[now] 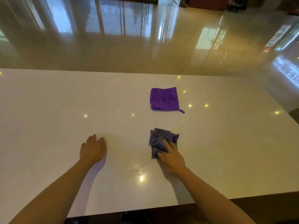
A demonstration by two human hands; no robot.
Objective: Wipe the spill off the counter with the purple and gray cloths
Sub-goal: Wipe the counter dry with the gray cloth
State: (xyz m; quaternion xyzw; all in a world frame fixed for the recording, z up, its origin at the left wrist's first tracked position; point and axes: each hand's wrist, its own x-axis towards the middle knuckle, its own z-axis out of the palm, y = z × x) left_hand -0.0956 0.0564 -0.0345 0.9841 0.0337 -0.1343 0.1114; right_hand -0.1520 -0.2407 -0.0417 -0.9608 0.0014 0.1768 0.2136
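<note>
A crumpled gray cloth (pixel 159 139) lies on the white counter (pixel 48 102) right of centre. My right hand (pixel 172 156) rests on its near edge, fingers pressing into the fabric. A purple cloth (pixel 164 99), folded flat into a square with a small loop at its near right corner, lies farther back on the counter, apart from both hands. My left hand (pixel 93 148) lies flat on the bare counter to the left, fingers together, holding nothing. A faint wet smear (pixel 139 170) glistens on the counter between my forearms.
The counter's near edge (pixel 129 211) runs below my forearms and steps back at the right. Its far edge (pixel 129 72) gives onto a glossy tan floor (pixel 145 46). Small ceiling-light reflections dot the surface.
</note>
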